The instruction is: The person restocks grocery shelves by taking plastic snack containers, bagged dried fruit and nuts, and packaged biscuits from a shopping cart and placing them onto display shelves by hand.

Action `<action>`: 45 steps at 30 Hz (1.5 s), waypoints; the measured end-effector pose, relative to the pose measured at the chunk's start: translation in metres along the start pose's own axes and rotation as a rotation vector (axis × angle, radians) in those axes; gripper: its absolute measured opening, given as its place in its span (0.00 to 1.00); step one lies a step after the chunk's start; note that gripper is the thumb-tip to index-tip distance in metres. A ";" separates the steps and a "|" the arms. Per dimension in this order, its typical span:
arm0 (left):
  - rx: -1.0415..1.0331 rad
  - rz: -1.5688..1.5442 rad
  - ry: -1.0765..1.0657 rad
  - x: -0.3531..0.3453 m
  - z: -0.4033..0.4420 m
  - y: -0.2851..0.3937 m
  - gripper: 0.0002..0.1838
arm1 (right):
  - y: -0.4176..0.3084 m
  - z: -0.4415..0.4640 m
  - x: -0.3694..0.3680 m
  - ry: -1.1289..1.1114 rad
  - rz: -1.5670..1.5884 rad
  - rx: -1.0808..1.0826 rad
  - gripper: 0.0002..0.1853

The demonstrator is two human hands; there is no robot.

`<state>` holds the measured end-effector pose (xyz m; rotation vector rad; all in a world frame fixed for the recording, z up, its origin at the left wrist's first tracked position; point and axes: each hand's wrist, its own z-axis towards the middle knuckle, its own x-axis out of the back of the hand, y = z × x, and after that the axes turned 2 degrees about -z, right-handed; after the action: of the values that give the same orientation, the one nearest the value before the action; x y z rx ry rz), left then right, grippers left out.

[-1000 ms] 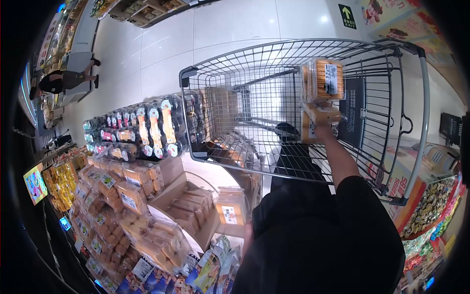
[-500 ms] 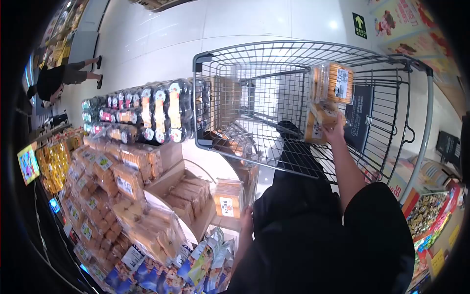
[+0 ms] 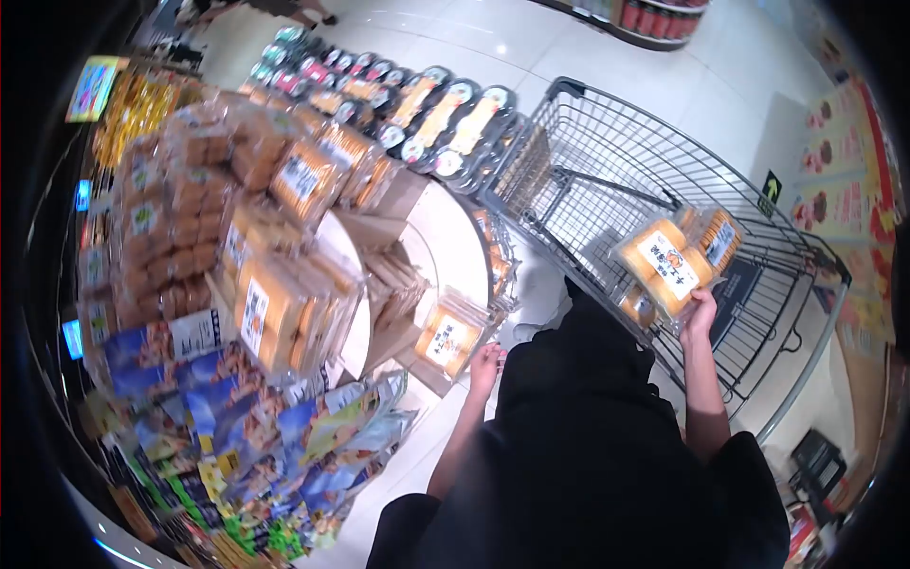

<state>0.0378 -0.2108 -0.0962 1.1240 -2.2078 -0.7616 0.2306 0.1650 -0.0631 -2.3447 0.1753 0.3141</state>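
My right hand grips the lower edge of a clear pack of golden bread rolls with a white label. The pack is held up at the side of the wire shopping cart. Behind it, another pack of sliced golden bread is in the cart. My left hand hangs beside a labelled pack on the corner of the display, its fingers loosely apart with nothing in them.
At left, a round display holds stacked bread packs and blue snack bags. Black-wrapped rolls of packaged food stand behind it. Printed boxes line the right. A person's legs show at the top left.
My right hand has brought a bread pack up and turned its label toward me. The view has swung, so the cart sits further right. My left hand's fingers now show beside the corner pack.
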 end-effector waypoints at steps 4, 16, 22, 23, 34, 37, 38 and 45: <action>0.060 -0.109 -0.031 -0.003 0.001 -0.006 0.18 | -0.027 -0.043 -0.076 -0.446 -0.254 0.045 0.27; 0.159 -0.584 -0.082 0.005 -0.013 -0.044 0.22 | 0.203 -0.112 -0.258 -1.124 -1.369 -0.076 0.35; 0.142 -1.249 -0.142 0.007 -0.002 -0.054 0.26 | 0.285 -0.110 -0.261 -1.369 -1.513 0.434 0.18; 0.132 -1.321 -0.117 0.006 0.000 -0.054 0.26 | 0.292 -0.109 -0.260 -1.357 -1.575 0.474 0.18; 0.086 -1.255 0.085 0.007 -0.004 -0.029 0.41 | 0.138 -0.096 -0.241 -1.026 -1.211 0.872 0.11; 0.206 -1.303 0.137 0.008 0.005 -0.037 0.44 | 0.062 -0.033 -0.204 -0.587 -1.101 0.944 0.10; 0.211 -1.283 0.131 0.009 0.007 -0.039 0.44 | 0.041 -0.012 -0.185 -0.448 -1.089 0.897 0.11; 0.375 -1.140 0.251 0.026 0.013 -0.058 0.52 | 0.070 0.134 -0.004 -0.233 -1.610 0.298 0.13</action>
<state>0.0472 -0.2578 -0.1402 2.5545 -1.3797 -0.5425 0.1878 0.2100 -0.2016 -1.4869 -1.5501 -0.2445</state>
